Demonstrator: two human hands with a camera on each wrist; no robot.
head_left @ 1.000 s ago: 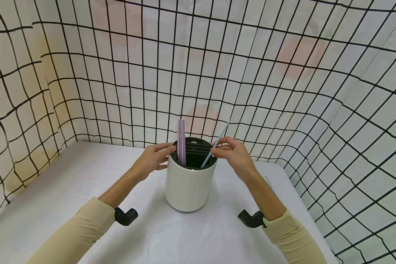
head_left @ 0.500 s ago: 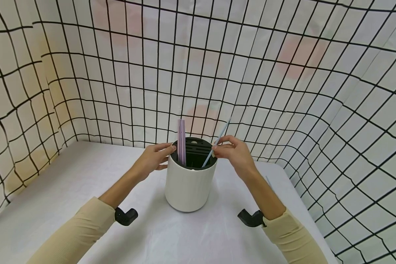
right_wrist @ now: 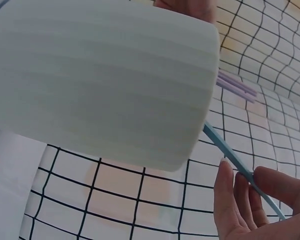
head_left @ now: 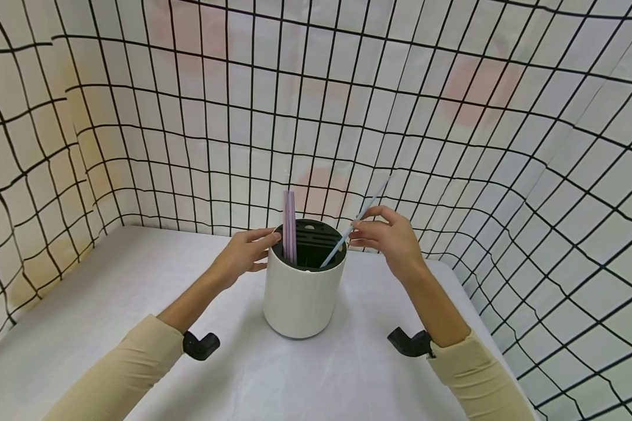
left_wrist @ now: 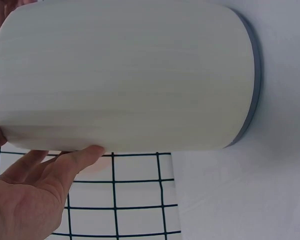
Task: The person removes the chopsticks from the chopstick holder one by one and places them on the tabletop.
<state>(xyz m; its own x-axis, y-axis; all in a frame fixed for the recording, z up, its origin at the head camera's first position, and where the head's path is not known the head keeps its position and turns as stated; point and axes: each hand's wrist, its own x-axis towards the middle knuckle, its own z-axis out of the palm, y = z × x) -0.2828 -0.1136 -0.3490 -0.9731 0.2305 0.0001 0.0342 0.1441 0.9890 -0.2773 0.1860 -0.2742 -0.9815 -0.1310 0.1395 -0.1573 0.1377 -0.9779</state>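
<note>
The blue stick leans in the white holder, pinched by the right hand; the left hand holds the holder's side, both arms reaching forward.

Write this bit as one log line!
left hand: touching white holder | right hand: pinching blue stick, tilted into holder | purple sticks: inside holder
</note>
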